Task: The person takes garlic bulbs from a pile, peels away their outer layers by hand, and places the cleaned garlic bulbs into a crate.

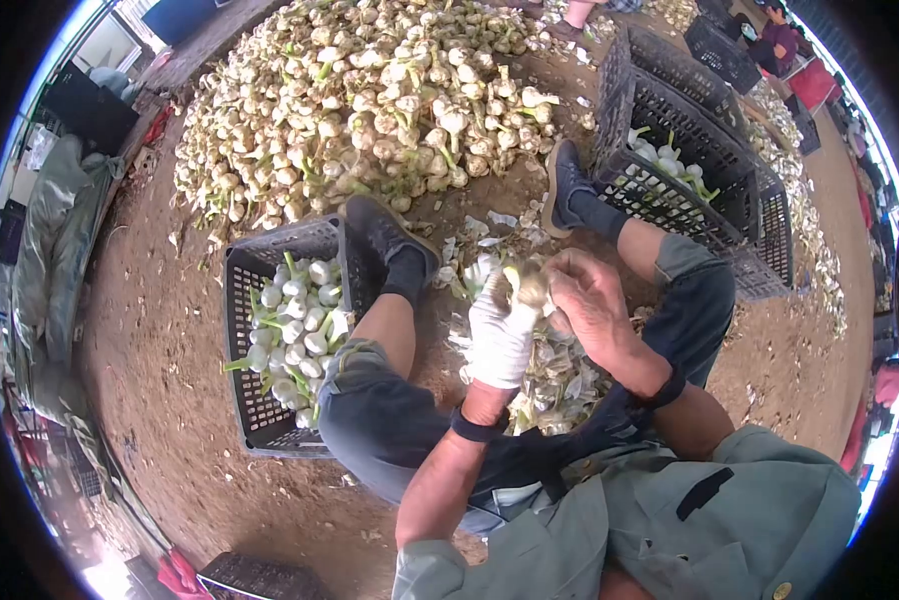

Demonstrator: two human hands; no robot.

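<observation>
A garlic bulb [531, 286] with a short pale green stem is held up between my knees. My left hand [501, 335], in a white glove, is closed around it from the left. Bare fingers of my right hand [591, 305] press together against the bulb's right side; some fingertips are hidden. Beneath both hands, loose garlic skins [554, 385] cover the ground. By my left leg, a black plastic crate [252, 432] holds many white peeled garlic bulbs [294, 325] with green stems.
A large heap of unpeeled garlic [359, 110] lies ahead of my feet. Right of my right foot stand black crates [694, 215], with white garlic bulbs [669, 160] in one. Another person [774, 45] sits at the far right. Grey-green sheeting [54, 270] lies along the left.
</observation>
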